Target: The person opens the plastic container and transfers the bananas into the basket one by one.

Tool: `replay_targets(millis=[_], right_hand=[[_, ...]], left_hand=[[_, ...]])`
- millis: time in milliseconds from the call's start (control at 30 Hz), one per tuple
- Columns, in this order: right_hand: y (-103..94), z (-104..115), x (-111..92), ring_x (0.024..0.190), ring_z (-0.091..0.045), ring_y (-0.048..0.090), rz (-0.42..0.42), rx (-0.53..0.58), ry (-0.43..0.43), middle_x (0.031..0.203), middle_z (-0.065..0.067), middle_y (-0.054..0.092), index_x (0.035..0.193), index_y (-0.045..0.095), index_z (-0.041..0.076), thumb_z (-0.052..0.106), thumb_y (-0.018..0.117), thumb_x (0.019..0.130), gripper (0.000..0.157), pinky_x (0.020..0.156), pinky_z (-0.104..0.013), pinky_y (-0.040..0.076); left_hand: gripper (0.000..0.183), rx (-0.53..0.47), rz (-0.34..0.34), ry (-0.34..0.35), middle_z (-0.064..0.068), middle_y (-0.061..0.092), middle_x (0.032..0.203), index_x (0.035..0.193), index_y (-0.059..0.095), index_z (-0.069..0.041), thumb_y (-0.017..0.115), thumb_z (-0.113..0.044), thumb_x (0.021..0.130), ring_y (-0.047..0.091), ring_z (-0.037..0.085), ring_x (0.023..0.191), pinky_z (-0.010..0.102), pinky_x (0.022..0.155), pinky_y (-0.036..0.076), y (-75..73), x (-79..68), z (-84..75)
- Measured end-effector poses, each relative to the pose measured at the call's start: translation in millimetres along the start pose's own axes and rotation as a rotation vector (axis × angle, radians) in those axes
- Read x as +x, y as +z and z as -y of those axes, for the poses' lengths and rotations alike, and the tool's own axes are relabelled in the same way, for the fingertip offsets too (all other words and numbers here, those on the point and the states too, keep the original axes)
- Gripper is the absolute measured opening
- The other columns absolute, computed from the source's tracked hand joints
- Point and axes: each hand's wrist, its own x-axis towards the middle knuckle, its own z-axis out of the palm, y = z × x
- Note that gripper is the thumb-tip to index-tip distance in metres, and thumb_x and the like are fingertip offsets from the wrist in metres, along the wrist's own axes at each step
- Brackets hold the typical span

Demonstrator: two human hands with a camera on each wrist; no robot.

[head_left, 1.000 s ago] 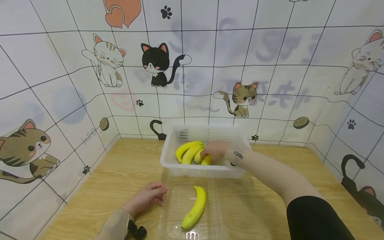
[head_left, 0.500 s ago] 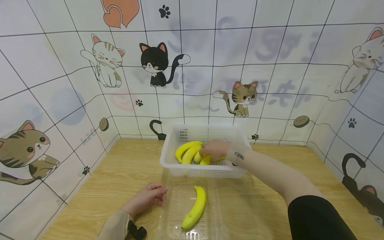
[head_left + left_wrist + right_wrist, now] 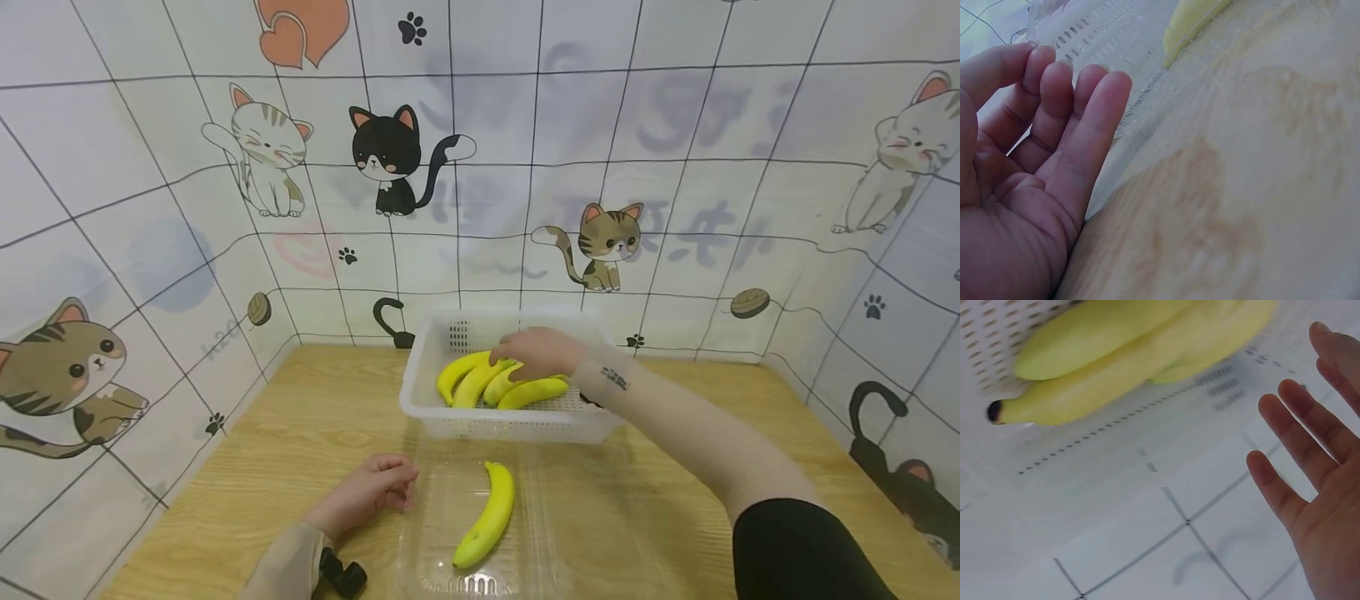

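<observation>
Several bananas (image 3: pixel 532 392) lie side by side in a white perforated plastic basket (image 3: pixel 513 423). My right hand (image 3: pixel 542 353) is over them, fingers spread and nothing held; the right wrist view shows its fingers (image 3: pixel 1285 481) apart from the bananas (image 3: pixel 1104 375). In front of the basket lies a clear plastic clamshell box (image 3: pixel 435 533) with one banana (image 3: pixel 487 518) in its left half. At that box's left edge is my left hand (image 3: pixel 372 490). Its thumb and forefinger pinch the clear rim, as the left wrist view of the hand (image 3: pixel 1041 144) shows.
The basket stands at the back of the wood-grain table (image 3: pixel 300 417), close to a wall covering (image 3: pixel 495 208) printed with cats. The clamshell's right half (image 3: pixel 600 533) spreads flat over the table to the right.
My right hand has risen off the front bananas and its fingers have spread. The frontmost banana in the basket now shows almost whole. The left hand and the banana in the clamshell stay in place.
</observation>
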Motion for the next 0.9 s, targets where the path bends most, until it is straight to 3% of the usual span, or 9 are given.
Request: replay_targets(millis=[167,367,567,900], right_hand=[[-23.7,27,-10,0.105,-0.014,0.059,-0.050,0.037,-0.056,0.118,0.004,0.062,0.124,0.063,0.022,0.026,0.070,0.090,0.034,0.091,-0.032,0.048],[-30.9,66,-25,0.102,-0.011,0.060,-0.111,-0.008,-0.243,0.116,0.006,0.062,0.121,0.064,0.021,0.029,0.071,0.090,0.034,0.086,-0.027,0.049],[-22.4,105,-39,0.096,-0.008,0.059,-0.132,-0.025,-0.372,0.112,0.008,0.063,0.119,0.065,0.021,0.029,0.073,0.088,0.033,0.084,-0.021,0.047],[12.5,139,-47,0.090,0.001,0.054,-0.035,-0.054,-0.441,0.111,0.011,0.061,0.127,0.061,0.024,0.039,0.074,0.085,0.046,0.079,-0.011,0.043]], left_hand=[[0.022,0.007,0.015,0.009,-0.002,0.061,0.078,0.081,0.061,-0.014,0.050,-0.016,0.101,0.060,0.011,0.072,0.028,0.069,0.055,-1.7,1.3,-1.8],[0.022,0.017,0.010,-0.005,-0.001,0.061,0.078,0.082,0.059,-0.013,0.050,-0.017,0.101,0.060,0.012,0.072,0.030,0.070,0.055,-1.4,1.8,-2.5],[0.023,0.008,0.007,-0.026,-0.001,0.060,0.078,0.081,0.059,-0.015,0.049,-0.017,0.101,0.059,0.011,0.073,0.030,0.071,0.055,0.4,-0.5,-2.6],[0.025,0.005,0.024,-0.025,-0.004,0.060,0.077,0.080,0.060,-0.017,0.048,-0.019,0.102,0.059,0.009,0.073,0.029,0.071,0.054,1.2,-0.8,-4.3]])
